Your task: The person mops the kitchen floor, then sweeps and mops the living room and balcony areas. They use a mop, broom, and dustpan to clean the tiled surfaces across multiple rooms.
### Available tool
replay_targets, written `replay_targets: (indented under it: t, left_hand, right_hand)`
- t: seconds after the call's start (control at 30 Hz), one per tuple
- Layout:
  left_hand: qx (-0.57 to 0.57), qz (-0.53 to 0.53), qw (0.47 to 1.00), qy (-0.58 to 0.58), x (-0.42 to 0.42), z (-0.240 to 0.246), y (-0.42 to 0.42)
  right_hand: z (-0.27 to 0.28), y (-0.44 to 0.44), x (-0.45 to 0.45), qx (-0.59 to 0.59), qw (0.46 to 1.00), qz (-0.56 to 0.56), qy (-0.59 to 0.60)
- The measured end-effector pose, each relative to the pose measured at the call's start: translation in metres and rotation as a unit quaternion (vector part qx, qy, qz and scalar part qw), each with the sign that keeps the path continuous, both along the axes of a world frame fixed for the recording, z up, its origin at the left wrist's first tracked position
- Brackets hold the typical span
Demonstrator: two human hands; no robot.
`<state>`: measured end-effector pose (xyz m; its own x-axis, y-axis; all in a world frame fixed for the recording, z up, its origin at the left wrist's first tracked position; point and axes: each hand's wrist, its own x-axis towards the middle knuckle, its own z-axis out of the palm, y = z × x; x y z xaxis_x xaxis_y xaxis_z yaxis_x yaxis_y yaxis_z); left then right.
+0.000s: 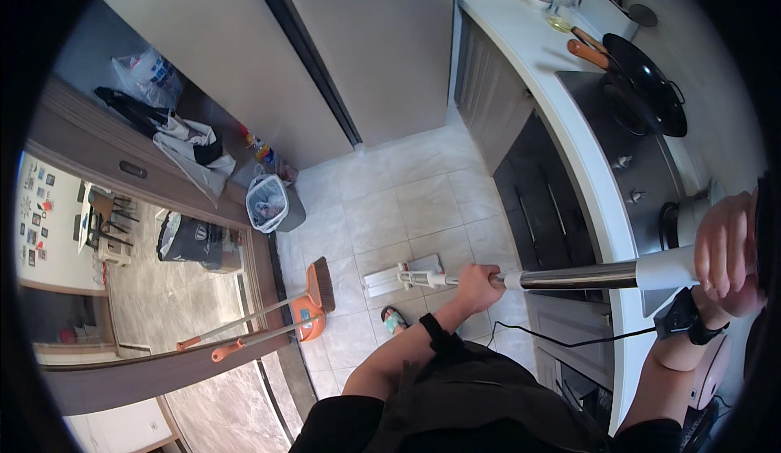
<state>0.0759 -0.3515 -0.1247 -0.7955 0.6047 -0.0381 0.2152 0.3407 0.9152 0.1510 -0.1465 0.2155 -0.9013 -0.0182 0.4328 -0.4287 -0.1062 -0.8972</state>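
Note:
A flat mop runs across the view, its white head (pixel 403 275) on the tiled floor and its metal pole (pixel 579 277) reaching to the right. My left hand (pixel 479 288) is closed around the lower part of the pole, near the joint above the head. My right hand (pixel 726 255) holds the white upper end of the pole at the right edge, fingers curled over it; part of that hand is cut off by the dark rim. A sandalled foot (pixel 393 320) stands just beside the mop head.
An orange broom (pixel 321 285) and orange dustpan (pixel 311 325) lean by the doorway on the left. Beyond them stands a lined trash bin (pixel 267 204). Along the right runs a white counter (pixel 518 32) with a black wok (pixel 650 84) on the stove. A black cable (pixel 567 344) hangs near my right wrist.

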Motion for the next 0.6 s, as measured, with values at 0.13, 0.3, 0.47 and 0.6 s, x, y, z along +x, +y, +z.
replay_targets:
  t: [0.13,0.3,0.47,0.6]
  left_hand:
    - [-0.013,-0.081,0.996,0.024,0.003,0.005,0.017]
    - [0.015,-0.094,0.989,0.113,-0.024,-0.006,0.042]
    - [0.026,-0.036,0.988,0.146,-0.094,-0.031,0.068]
    - [0.075,0.035,0.978,0.19,-0.131,-0.049,0.099]
  right_hand:
    - [0.0,0.019,0.037,-0.035,0.998,0.014,0.049]
    - [-0.006,0.006,0.043,-0.011,0.991,0.081,0.109]
    - [-0.054,-0.022,0.014,0.078,0.987,0.023,0.137]
    - [-0.109,-0.037,-0.025,0.089,0.979,-0.097,0.157]
